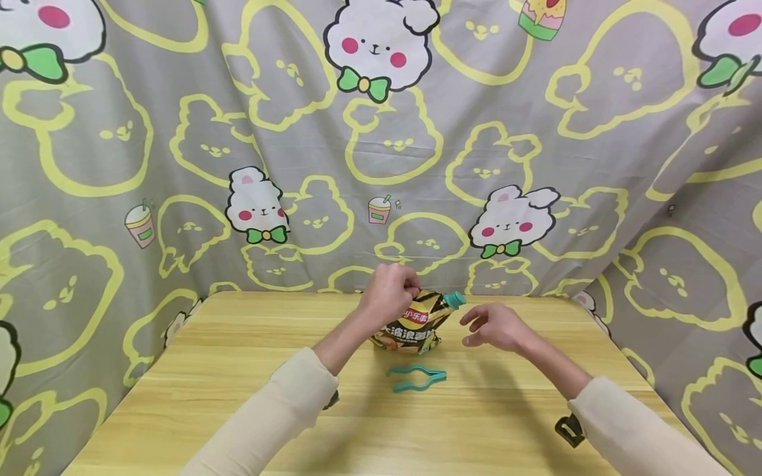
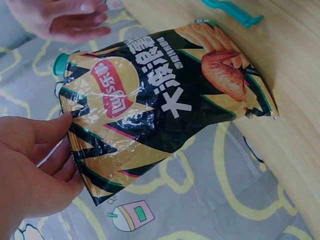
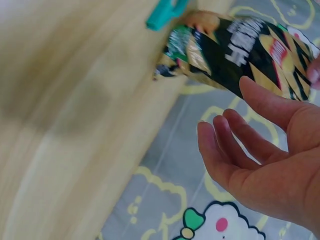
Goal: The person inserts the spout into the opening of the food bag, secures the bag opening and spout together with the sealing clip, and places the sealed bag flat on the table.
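Note:
A black-and-gold bag of potato chips [image 1: 411,334] stands at the back of the table. My left hand [image 1: 388,291] pinches its top edge between thumb and fingers, as the left wrist view shows [image 2: 37,167]. On the bag's upper right corner sits a teal cap-like piece [image 1: 455,300]. My right hand [image 1: 497,327] hovers just right of the bag, apart from it, fingers loosely bent and holding nothing; the right wrist view [image 3: 260,155] shows its palm side. In front of the bag lies a teal tong-like clip with two wavy arms [image 1: 439,375].
The wooden table [image 1: 238,370] runs back to a grey curtain [image 1: 321,165] printed with cartoon animals, which also hangs at both sides. A dark wrist device [image 1: 569,430] shows under the right sleeve.

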The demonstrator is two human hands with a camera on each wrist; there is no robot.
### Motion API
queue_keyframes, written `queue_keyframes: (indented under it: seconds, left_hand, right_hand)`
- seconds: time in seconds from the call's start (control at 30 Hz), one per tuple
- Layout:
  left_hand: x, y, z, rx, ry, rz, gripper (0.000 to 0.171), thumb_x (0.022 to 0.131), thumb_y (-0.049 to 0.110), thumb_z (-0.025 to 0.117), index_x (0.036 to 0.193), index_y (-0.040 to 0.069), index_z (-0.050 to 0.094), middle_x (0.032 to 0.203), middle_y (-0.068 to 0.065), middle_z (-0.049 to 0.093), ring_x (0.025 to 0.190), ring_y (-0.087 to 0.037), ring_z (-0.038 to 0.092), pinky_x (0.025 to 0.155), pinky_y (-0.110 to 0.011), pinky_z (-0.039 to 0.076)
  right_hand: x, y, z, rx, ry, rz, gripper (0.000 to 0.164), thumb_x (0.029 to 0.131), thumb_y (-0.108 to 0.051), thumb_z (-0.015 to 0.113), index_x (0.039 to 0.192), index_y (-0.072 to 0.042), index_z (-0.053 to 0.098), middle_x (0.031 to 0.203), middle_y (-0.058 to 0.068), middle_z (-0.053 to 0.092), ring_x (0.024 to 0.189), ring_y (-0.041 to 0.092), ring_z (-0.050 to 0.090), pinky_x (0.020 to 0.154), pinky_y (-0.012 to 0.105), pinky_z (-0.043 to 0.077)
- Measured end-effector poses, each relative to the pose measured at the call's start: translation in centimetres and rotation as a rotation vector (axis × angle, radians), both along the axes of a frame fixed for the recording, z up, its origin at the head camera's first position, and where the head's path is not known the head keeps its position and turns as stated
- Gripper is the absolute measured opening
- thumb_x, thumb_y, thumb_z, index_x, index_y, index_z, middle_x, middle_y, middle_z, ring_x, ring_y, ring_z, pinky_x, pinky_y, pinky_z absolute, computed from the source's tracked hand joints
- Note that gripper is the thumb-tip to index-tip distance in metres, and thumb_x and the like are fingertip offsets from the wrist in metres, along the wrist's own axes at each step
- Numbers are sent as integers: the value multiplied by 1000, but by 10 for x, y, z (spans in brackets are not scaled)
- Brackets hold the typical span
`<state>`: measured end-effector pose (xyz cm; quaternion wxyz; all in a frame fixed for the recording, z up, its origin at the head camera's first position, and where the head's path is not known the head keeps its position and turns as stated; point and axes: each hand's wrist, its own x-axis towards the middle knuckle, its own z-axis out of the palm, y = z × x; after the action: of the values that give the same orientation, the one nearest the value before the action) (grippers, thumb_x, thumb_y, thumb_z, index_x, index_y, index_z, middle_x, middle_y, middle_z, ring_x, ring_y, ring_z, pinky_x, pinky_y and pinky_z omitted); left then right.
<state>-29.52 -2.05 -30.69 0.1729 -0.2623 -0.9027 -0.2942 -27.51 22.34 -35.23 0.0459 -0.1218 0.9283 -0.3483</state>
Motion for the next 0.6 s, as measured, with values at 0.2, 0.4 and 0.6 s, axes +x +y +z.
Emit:
queue_keyframes:
  seconds: [0.2, 0.4, 0.6]
  left_hand:
    - [-1, 0, -1, -2, 5, 3, 18, 87, -6, 68, 81, 7, 80, 74, -1, 74, 64, -11, 62, 69, -29, 56]
    - [-1, 0, -1, -7, -1, 18, 19, 88, -4, 69, 79, 9, 79, 73, 0, 73, 64, -10, 62, 68, -28, 56]
    - [-1, -1, -1, -5, 1, 18, 17, 88, -2, 70, 79, 10, 79, 75, 0, 74, 65, -11, 64, 68, -28, 56]
  right_hand:
    - [8, -12, -20, 15, 29, 29, 28, 76, -9, 85, 102, -4, 76, 94, 6, 74, 90, 20, 67, 76, 37, 56]
    - [13, -29, -38, -8, 68, 58, 24, 72, -3, 85, 93, -5, 76, 91, 9, 74, 85, 17, 66, 74, 33, 55]
    - [16, -47, -53, -7, 100, 59, 26, 66, 1, 84, 91, -4, 78, 87, 7, 74, 83, 17, 65, 75, 35, 56]
